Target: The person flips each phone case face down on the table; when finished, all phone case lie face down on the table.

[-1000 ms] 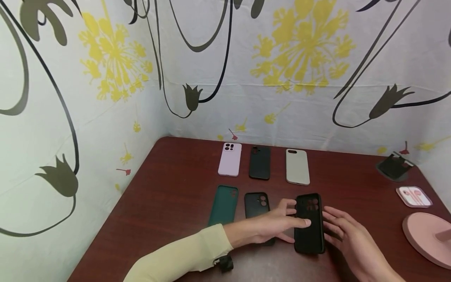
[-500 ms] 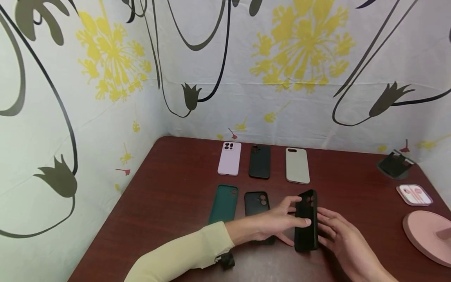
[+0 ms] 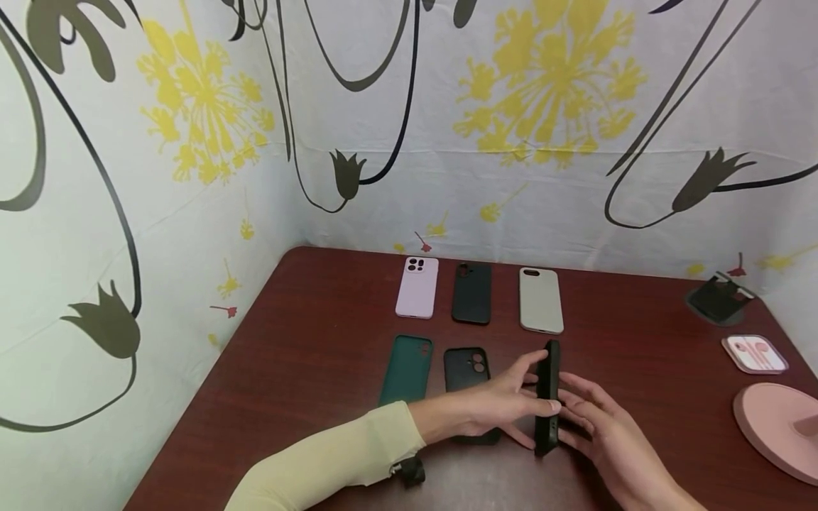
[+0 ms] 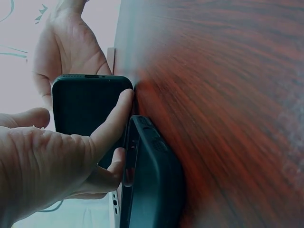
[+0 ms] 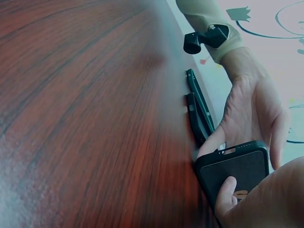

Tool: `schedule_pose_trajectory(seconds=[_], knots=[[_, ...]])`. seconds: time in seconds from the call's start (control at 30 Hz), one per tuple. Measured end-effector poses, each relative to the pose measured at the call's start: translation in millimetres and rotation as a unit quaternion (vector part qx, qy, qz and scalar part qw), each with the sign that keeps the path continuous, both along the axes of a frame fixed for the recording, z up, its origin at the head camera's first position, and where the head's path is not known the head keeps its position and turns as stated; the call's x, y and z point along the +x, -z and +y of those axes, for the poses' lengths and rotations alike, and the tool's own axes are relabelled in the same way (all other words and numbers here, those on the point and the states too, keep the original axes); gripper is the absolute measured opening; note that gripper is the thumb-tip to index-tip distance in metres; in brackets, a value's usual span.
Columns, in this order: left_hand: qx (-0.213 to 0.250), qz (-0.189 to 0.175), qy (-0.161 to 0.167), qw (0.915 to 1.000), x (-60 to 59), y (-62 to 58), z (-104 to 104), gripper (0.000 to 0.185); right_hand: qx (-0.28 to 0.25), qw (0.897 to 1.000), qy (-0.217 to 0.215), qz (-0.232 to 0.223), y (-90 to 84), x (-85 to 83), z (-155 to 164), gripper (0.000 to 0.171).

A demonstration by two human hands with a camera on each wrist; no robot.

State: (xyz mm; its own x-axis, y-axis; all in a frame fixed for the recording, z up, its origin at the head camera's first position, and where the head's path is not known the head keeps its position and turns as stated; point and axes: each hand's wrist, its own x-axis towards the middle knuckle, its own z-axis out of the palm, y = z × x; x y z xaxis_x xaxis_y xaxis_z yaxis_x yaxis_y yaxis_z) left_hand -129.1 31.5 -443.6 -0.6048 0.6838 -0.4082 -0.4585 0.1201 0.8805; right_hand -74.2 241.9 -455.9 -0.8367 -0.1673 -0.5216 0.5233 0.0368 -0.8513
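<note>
- Spreading under everything we see a dark red wooden table, set against walls hung with a flower-printed cloth.
- At the near right edge a round pink stand lies on the table; beyond it sit a small box of pink earphones and, farther off, a folded black phone holder.
- Our left hand, in a pale yellow sleeve, reaches across with thumb and fingers pressed on the left face of the black phone case.
- Our right hand cups the case's other face, fingers lightly curled around it, so both hands hold it together.
- That case stands on its long edge, upright on the near middle of the table, just right of the near row.
- The far row holds a lilac case, a black case and a grey-green case, well apart from our hands.
- The near row holds a dark green case and a small black case, the latter partly under our left wrist.
- We judge the case to be mid-turn, halfway through a flip; the next move calls for tipping it gently onto its other face, in line with the near row, without knocking the small black case.
</note>
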Motion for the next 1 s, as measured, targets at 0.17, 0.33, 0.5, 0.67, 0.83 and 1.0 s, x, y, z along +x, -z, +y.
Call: schedule_pose_trajectory(seconds=[0.17,0.33,0.5,0.67,0.83,1.0], knots=[[0.013,0.010,-0.001,0.9999,-0.4,2.9,-1.6,0.075,-0.001,1.000,0.004,0.002,2.6,-1.0,-3.0,0.064],[0.016,0.012,-0.017,0.9997,-0.1,4.1,-3.9,0.073,-0.008,1.000,0.004,0.000,5.2,-1.2,-4.0,0.065],[0.027,0.020,-0.038,0.9987,1.6,4.5,-6.9,0.073,-0.020,1.000,0.000,-0.005,7.9,-1.4,-5.3,0.064],[0.039,0.036,-0.056,0.9970,3.8,5.5,-11.7,0.071,-0.006,1.000,-0.008,0.002,10.2,-1.8,-6.3,0.067],[0.042,0.049,-0.074,0.9952,5.9,5.9,-17.1,0.071,0.008,1.000,-0.018,0.021,11.0,-1.6,-8.2,0.071],[0.054,0.052,-0.090,0.9931,7.5,6.4,-20.4,0.074,0.021,0.999,-0.009,0.025,9.3,-5.2,-10.2,0.074]])
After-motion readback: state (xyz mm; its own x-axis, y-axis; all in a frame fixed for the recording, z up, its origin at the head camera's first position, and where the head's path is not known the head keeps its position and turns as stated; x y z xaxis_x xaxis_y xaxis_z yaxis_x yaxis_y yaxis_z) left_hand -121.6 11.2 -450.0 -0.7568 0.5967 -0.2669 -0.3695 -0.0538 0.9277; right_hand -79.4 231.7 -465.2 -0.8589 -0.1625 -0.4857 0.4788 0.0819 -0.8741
